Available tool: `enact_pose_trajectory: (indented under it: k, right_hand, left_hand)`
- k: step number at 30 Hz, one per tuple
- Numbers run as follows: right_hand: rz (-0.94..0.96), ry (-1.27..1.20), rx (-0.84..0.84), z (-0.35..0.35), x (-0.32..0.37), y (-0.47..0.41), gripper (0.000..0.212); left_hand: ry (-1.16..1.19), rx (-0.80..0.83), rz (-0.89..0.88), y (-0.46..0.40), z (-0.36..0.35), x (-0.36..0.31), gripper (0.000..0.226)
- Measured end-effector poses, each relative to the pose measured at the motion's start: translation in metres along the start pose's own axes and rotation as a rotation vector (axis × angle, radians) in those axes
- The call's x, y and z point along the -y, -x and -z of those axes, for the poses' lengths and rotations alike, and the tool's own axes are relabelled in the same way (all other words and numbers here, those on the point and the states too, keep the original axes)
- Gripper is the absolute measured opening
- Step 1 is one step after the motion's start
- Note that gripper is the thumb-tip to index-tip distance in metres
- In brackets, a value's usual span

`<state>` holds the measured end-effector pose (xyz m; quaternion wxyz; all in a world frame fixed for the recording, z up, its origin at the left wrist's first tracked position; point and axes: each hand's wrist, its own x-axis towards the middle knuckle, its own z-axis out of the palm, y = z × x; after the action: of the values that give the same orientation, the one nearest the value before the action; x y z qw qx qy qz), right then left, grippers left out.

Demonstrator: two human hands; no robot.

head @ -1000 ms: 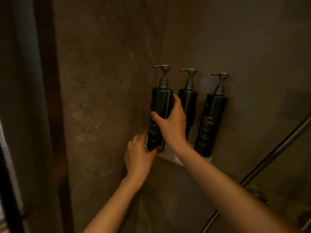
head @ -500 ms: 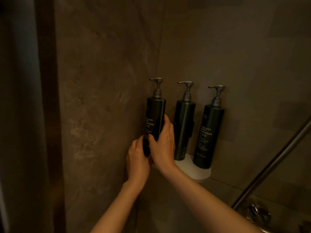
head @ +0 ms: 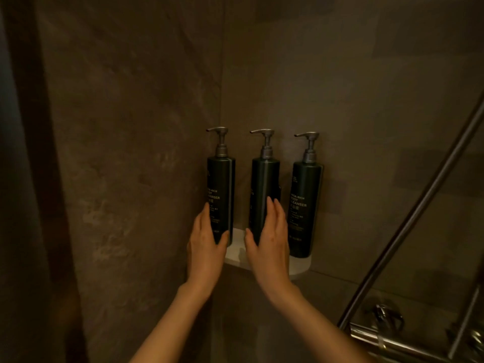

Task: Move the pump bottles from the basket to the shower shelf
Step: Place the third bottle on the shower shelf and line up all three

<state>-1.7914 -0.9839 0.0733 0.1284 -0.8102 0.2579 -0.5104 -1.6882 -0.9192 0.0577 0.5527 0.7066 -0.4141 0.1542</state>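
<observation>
Three dark green pump bottles with grey pumps stand upright on a small white corner shelf (head: pixel 301 268). The left pump bottle (head: pixel 221 184) is against the side wall, the middle pump bottle (head: pixel 264 179) and the right pump bottle (head: pixel 305 195) are against the back wall. My left hand (head: pixel 205 242) wraps the foot of the left bottle, thumb across its front. In front of the middle bottle's lower part is my right hand (head: pixel 269 242), fingers spread, holding nothing. The basket is not in view.
Dark stone walls meet in the corner behind the shelf. A slanted metal rail (head: pixel 419 195) runs up the right side, and a chrome shower fitting (head: pixel 387 334) sits below it. A dark vertical frame (head: pixel 34 179) stands at the left.
The left bottle has been set down on the shelf beside the other two. My right hand has let go of it and shifted right, in front of the middle bottle.
</observation>
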Motion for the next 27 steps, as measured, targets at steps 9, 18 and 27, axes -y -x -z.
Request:
enact_pose_trajectory:
  k: [9, 18, 27]
  right_hand:
    - [-0.26, -0.01, -0.052, -0.023, -0.002, -0.027, 0.087]
    - [-0.286, 0.03, -0.102, -0.027, -0.006, -0.037, 0.091]
    - [-0.25, -0.003, -0.077, -0.031, -0.006, -0.035, 0.089]
  left_hand:
    - [-0.03, 0.045, 0.105, -0.027, -0.018, 0.01, 0.078]
    - [0.064, 0.026, 0.095, -0.039, -0.03, 0.005, 0.076]
    - [0.119, -0.001, 0.088, -0.045, -0.032, 0.0, 0.074]
